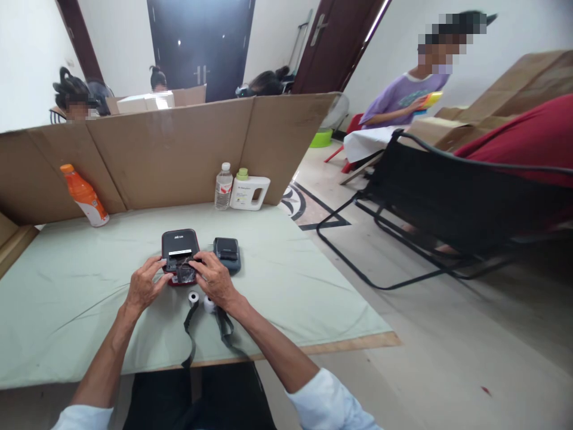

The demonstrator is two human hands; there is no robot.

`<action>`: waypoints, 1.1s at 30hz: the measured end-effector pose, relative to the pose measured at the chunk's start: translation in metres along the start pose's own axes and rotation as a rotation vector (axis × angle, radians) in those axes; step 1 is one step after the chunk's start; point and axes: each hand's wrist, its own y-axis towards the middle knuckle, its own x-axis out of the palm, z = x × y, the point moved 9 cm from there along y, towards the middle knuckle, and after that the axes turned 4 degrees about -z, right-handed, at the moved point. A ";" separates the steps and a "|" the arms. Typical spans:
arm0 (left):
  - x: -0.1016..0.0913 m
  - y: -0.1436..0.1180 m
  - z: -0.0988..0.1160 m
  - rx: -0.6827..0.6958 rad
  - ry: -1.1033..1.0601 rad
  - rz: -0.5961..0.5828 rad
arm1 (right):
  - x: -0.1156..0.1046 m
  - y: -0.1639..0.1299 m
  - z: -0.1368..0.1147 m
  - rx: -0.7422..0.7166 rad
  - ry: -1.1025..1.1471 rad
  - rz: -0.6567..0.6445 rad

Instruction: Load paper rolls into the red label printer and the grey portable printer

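Observation:
A black and red portable printer (179, 240) lies on the cloth-covered table with its near compartment exposed. My left hand (145, 280) grips the printer's left edge between thumb and fingers. On the near right side, the fingers of my right hand (215, 278) are closed at the dark, shiny piece (185, 273) over the compartment; exactly what they pinch is hidden. Beside it, to the right, sits a smaller dark device (227, 254). Two small white rolls, a left roll (193, 297) and a right roll (209, 304), lie nearer me, trailing dark strips (190, 334) toward the table edge.
Cardboard panels (179, 155) wall the table's far side. Against them stand an orange bottle (85, 194), a clear water bottle (223, 188) and a white jug (250, 192). A black folding chair (447, 197) stands right, with a person in purple (394, 98) beyond.

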 end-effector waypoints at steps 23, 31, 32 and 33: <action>0.007 0.049 -0.011 -0.001 -0.092 -0.145 | -0.003 0.005 0.003 0.009 0.021 0.023; 0.020 0.076 -0.043 -0.049 -0.136 -0.196 | -0.013 0.020 0.009 0.060 0.151 0.044; 0.020 0.076 -0.045 -0.066 -0.151 -0.204 | -0.015 0.024 0.012 0.082 0.198 0.043; 0.021 0.075 -0.046 -0.082 -0.162 -0.213 | -0.017 0.030 0.016 0.108 0.242 0.043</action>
